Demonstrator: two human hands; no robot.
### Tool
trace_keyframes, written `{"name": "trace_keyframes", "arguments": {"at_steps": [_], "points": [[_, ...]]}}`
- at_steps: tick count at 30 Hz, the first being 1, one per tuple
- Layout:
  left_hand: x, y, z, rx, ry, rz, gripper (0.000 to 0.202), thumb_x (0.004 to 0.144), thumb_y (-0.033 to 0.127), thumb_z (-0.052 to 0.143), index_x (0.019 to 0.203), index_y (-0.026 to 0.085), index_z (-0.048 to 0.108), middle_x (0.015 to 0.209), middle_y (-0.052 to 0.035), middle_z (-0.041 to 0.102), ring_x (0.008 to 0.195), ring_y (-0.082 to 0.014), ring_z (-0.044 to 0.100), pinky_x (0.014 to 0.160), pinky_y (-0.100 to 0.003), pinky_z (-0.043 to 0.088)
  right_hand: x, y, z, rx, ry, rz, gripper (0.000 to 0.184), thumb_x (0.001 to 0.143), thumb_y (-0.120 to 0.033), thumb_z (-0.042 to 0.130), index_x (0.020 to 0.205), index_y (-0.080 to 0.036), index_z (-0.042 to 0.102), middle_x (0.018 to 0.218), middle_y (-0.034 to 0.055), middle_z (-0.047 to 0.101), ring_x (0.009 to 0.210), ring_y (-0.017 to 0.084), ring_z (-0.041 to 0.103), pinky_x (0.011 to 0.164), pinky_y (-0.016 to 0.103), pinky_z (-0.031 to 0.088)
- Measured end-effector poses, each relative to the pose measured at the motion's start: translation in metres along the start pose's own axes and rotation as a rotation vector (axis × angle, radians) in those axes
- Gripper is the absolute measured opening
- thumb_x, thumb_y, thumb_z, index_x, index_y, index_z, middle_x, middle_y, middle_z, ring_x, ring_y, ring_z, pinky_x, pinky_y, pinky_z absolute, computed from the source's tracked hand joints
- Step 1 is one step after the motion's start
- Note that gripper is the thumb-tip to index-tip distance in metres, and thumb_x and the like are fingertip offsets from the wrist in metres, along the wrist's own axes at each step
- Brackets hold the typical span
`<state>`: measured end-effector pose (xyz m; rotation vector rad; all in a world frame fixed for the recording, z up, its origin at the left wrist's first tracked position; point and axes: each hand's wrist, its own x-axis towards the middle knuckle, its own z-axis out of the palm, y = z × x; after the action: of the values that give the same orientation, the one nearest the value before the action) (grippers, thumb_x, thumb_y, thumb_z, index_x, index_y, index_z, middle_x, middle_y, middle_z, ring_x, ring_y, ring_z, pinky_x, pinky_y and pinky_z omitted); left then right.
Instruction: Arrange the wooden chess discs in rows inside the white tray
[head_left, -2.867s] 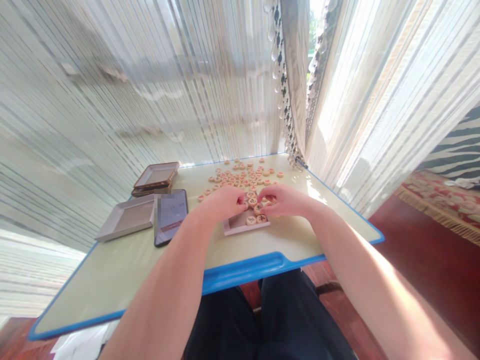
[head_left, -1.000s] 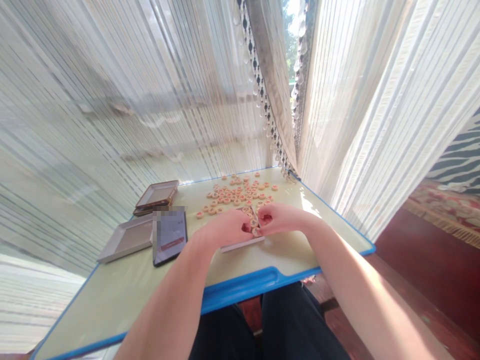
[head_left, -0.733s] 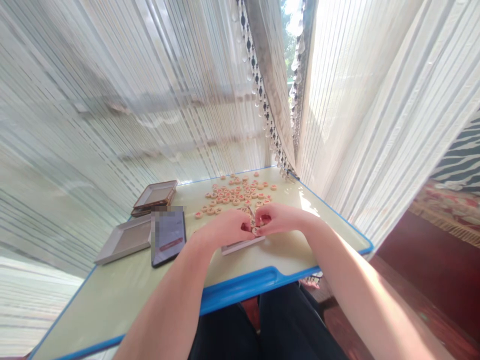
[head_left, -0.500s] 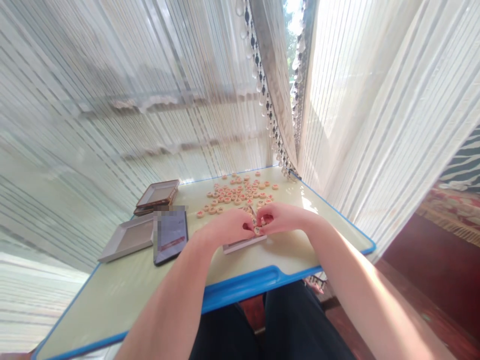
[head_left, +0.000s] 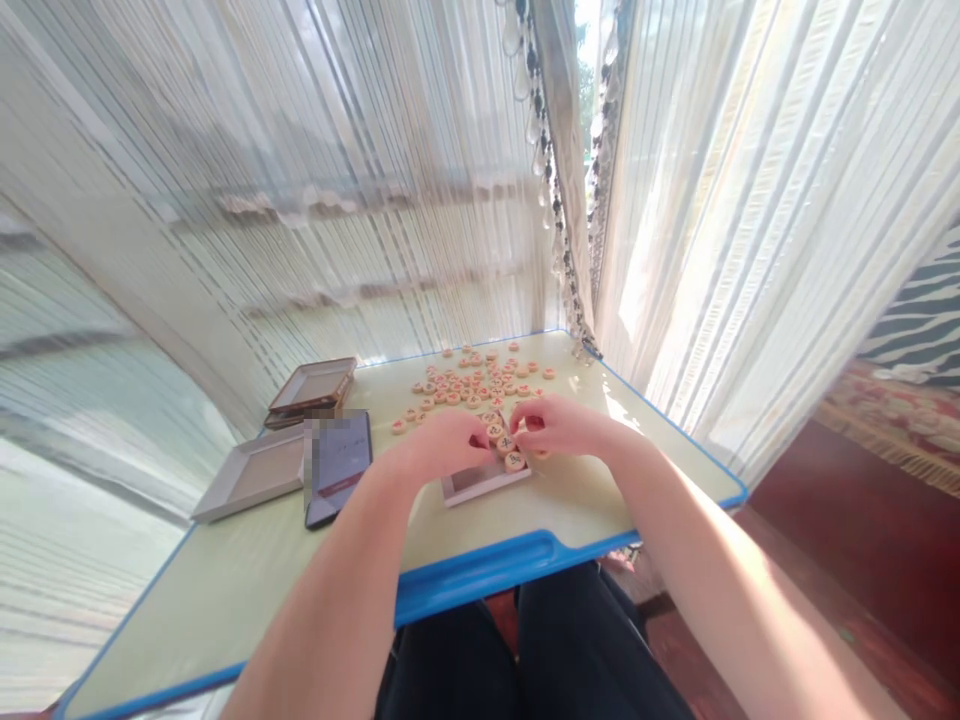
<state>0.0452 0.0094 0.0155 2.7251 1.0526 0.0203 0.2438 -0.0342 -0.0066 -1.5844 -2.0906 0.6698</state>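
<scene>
Both my hands rest over a small white tray (head_left: 474,483) on a pale table with a blue rim (head_left: 480,575). My left hand (head_left: 442,445) is curled, its fingertips pinching at the round wooden game pieces (head_left: 507,450) set in the tray. My right hand (head_left: 556,423) is curled too, fingers touching the same pieces from the right. Behind the hands, several loose wooden pieces (head_left: 480,380) with red and dark marks lie scattered.
A dark phone (head_left: 337,465) lies left of the tray. Beside it are a grey shallow tray (head_left: 247,478) and a brown box (head_left: 311,388). Striped sheer curtains (head_left: 375,200) hang close behind and to the right. A red floor and patterned rug (head_left: 892,420) lie right.
The hands stayed over the small tray, working the pieces. They have moved slightly back, so more of the tray's near part shows. The camera view shifted a little.
</scene>
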Motion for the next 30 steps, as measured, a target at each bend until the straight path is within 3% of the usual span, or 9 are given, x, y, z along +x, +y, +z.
{"name": "trace_keyframes", "arguments": {"at_steps": [4,6,9,11,18,23,26,30], "points": [[0.002,-0.001,0.000,0.053,0.081,-0.042,0.019,0.074,0.033,0.052,0.070,0.021,0.067,0.067,0.0018,0.064,0.061,-0.0111,0.053,0.055,-0.022,0.032,0.008,0.004,0.004,-0.063,0.160,0.029,0.018,0.076,-0.027,0.052,0.082,-0.022,0.068,0.060,-0.0034,0.056,0.053,0.008,0.046,0.051,0.020,0.030],[0.002,-0.004,-0.001,0.107,0.117,-0.130,0.020,0.073,0.034,0.052,0.069,0.020,0.065,0.069,0.0003,0.065,0.064,-0.0130,0.055,0.056,-0.023,0.033,0.012,0.006,0.007,-0.104,0.234,0.065,0.019,0.076,-0.028,0.051,0.080,-0.021,0.068,0.061,-0.0020,0.058,0.055,0.009,0.048,0.052,0.021,0.030],[0.003,-0.010,-0.003,0.190,0.184,-0.294,0.019,0.072,0.036,0.055,0.074,0.020,0.063,0.078,-0.0023,0.066,0.071,-0.0172,0.058,0.057,-0.025,0.036,0.016,0.008,0.010,-0.156,0.230,0.077,0.020,0.076,-0.032,0.053,0.075,-0.020,0.069,0.063,-0.0001,0.061,0.058,0.010,0.050,0.052,0.021,0.030],[0.003,-0.013,-0.003,0.218,0.196,-0.321,0.019,0.071,0.036,0.057,0.080,0.020,0.062,0.088,-0.0043,0.067,0.079,-0.0195,0.059,0.062,-0.026,0.040,0.017,0.006,0.011,-0.182,0.187,0.089,0.023,0.076,-0.036,0.053,0.072,-0.020,0.069,0.062,0.0006,0.062,0.058,0.011,0.051,0.051,0.021,0.030],[0.002,-0.006,0.002,0.161,0.226,-0.211,0.012,0.073,0.027,0.055,0.081,0.022,0.062,0.091,-0.0023,0.064,0.080,-0.0180,0.059,0.069,-0.027,0.044,0.011,0.000,0.012,-0.159,0.067,0.124,0.021,0.072,-0.030,0.052,0.059,-0.017,0.063,0.047,-0.0001,0.058,0.048,0.010,0.051,0.047,0.020,0.032],[0.001,-0.002,0.002,0.084,0.223,-0.011,0.022,0.076,0.023,0.053,0.093,0.026,0.066,0.092,-0.0008,0.062,0.086,-0.0165,0.057,0.074,-0.024,0.044,0.009,0.000,0.012,-0.129,0.033,0.110,0.020,0.071,-0.028,0.053,0.056,-0.016,0.059,0.044,-0.0015,0.054,0.044,0.009,0.049,0.045,0.019,0.031],[0.002,-0.005,0.003,0.056,0.172,0.088,0.026,0.079,0.025,0.053,0.101,0.030,0.067,0.093,-0.0010,0.060,0.081,-0.0153,0.057,0.073,-0.024,0.043,0.007,-0.002,0.011,-0.124,0.027,0.113,0.020,0.071,-0.026,0.051,0.056,-0.016,0.059,0.043,-0.0015,0.052,0.044,0.009,0.047,0.044,0.019,0.030],[0.004,-0.006,0.006,0.055,0.147,0.088,0.023,0.082,0.032,0.053,0.098,0.031,0.069,0.088,-0.0023,0.059,0.072,-0.0150,0.056,0.067,-0.025,0.041,0.006,-0.004,0.010,-0.121,0.044,0.117,0.022,0.073,-0.024,0.048,0.055,-0.016,0.058,0.045,-0.0009,0.053,0.044,0.008,0.046,0.044,0.019,0.029]]}}
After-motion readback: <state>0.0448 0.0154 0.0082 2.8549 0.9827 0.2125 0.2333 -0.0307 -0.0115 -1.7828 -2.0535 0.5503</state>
